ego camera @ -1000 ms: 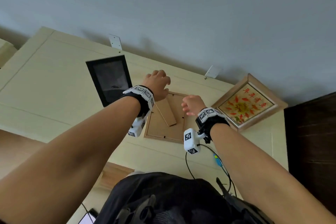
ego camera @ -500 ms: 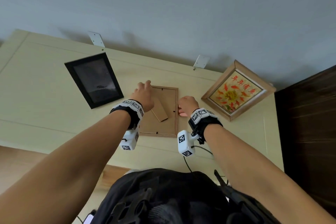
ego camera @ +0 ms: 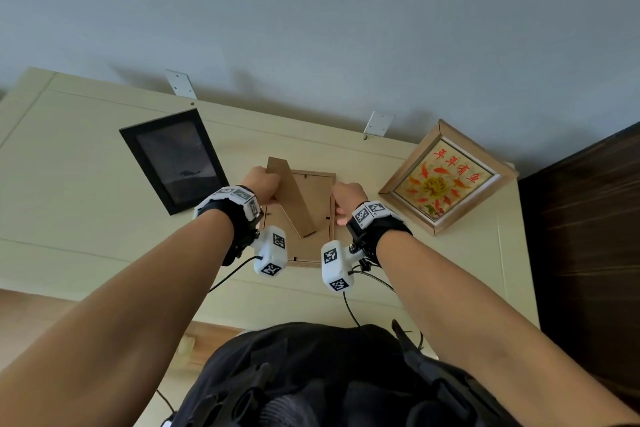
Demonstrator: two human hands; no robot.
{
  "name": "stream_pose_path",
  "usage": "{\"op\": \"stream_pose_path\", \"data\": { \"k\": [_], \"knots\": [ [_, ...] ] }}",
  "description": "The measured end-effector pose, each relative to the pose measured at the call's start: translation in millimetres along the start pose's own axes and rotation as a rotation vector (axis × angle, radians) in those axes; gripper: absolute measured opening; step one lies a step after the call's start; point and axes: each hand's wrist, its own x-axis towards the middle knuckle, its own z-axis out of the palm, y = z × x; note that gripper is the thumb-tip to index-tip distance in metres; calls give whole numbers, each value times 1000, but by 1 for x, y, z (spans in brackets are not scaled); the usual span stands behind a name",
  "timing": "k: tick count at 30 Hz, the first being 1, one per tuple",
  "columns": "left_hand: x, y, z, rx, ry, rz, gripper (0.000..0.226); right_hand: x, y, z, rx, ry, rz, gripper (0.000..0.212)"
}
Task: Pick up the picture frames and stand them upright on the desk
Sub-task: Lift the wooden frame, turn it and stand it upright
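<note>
A brown picture frame [ego camera: 317,198] lies face down in the middle of the pale desk [ego camera: 86,218], its cardboard back up. My left hand [ego camera: 261,184] grips the frame's cardboard stand leg [ego camera: 292,198], which is swung up off the back. My right hand [ego camera: 348,196] pinches the frame's right edge. A black frame [ego camera: 175,159] with a dark photo lies flat to the left. A light wooden frame [ego camera: 446,177] with red fish and red characters lies flat to the right, turned at an angle.
The desk backs onto a grey wall [ego camera: 311,28], fixed by two metal brackets [ego camera: 180,83]. A dark wooden panel [ego camera: 588,236] borders the desk's right side. Wrist bands with marker blocks and cables hang from both wrists.
My left hand has taken the stand leg and swung it up from the frame's back. My right hand stays at the frame's right edge. The camera view has shifted slightly.
</note>
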Motion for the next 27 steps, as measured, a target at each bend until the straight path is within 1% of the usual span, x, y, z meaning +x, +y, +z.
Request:
{"op": "stream_pose_path", "data": {
  "k": [2, 6, 9, 10, 12, 13, 15, 16, 18, 20, 23, 25, 27],
  "knots": [
    [-1, 0, -2, 6, -59, 0, 12, 1, -3, -1, -6, -3, -16, 32],
    [-3, 4, -8, -16, -104, 43, 10, -21, -15, -7, 19, -17, -34, 35],
    [-6, 11, -12, -70, -71, 69, 11, -32, -22, -10, 31, -37, -103, 11],
    [-6, 14, -13, -102, -59, 73, 12, -32, -22, -10, 29, -47, -141, 17],
    [-9, 21, -15, -182, -43, 77, 13, -33, -23, -12, 50, -43, -238, 20],
    [-10, 25, -16, -223, -36, 76, 13, -32, -21, -15, 64, -34, -289, 27],
    [-11, 35, -18, -294, -6, 78, 11, -32, -18, -21, 11, 3, -394, 45],
    [-10, 39, -19, -317, 15, 80, 11, -32, -18, -24, -29, 21, -438, 50],
    [-7, 47, -22, -325, 64, 86, 12, -31, -18, -29, -97, 13, -519, 55],
    [-7, 53, -22, -330, 84, 86, 13, -32, -20, -32, -196, -60, -590, 53],
    [-6, 60, -21, -286, 69, 65, 13, -30, -18, -33, -417, -199, -682, 57],
    [-4, 63, -24, -230, 66, 39, 13, -30, -15, -33, -483, -275, -683, 57],
    [0, 66, -27, -189, 62, 24, 16, -30, -12, -32, -513, -291, -671, 58]
  ]
}}
